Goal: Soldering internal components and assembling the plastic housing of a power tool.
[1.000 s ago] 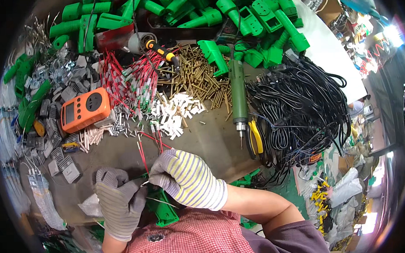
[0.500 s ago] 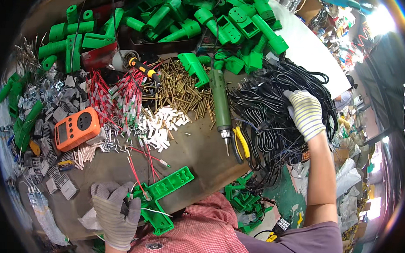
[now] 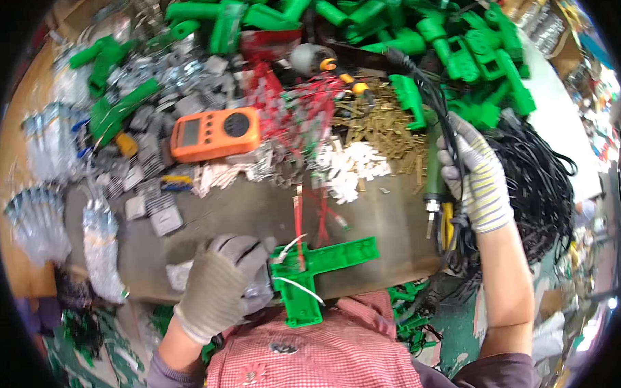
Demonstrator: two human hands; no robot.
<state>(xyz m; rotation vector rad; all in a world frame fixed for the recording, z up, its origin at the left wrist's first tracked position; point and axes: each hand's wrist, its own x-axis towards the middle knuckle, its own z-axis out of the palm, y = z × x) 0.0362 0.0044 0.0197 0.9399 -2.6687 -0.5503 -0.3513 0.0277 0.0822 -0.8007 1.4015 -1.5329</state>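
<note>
My left hand point(image 3: 221, 286), in a grey knit glove, is closed around the left side of a green T-shaped plastic housing point(image 3: 340, 256). The housing lies open side up at the table's front edge, above my checked apron. Red wires point(image 3: 298, 225) rise out of it, and a white wire point(image 3: 299, 288) crosses its lower arm. My right hand point(image 3: 477, 178), in a striped glove, grips a bundled black power cord point(image 3: 438, 97) whose end sticks up past the fingers. Part of the cord hangs below that hand. A larger pile of black cords point(image 3: 539, 172) lies to its right.
Partly behind my right hand are a green electric screwdriver point(image 3: 433, 169) and yellow-handled pliers point(image 3: 447, 223). An orange meter point(image 3: 216, 134) sits left of white connectors point(image 3: 354, 166) and brass screws point(image 3: 383, 130). Green housings point(image 3: 469, 48) are heaped along the back. A soldering iron point(image 3: 344, 76) lies there too.
My right hand has lifted a cord off the pile and brought it leftward. The left hand still holds the housing. The whole view has swung left.
</note>
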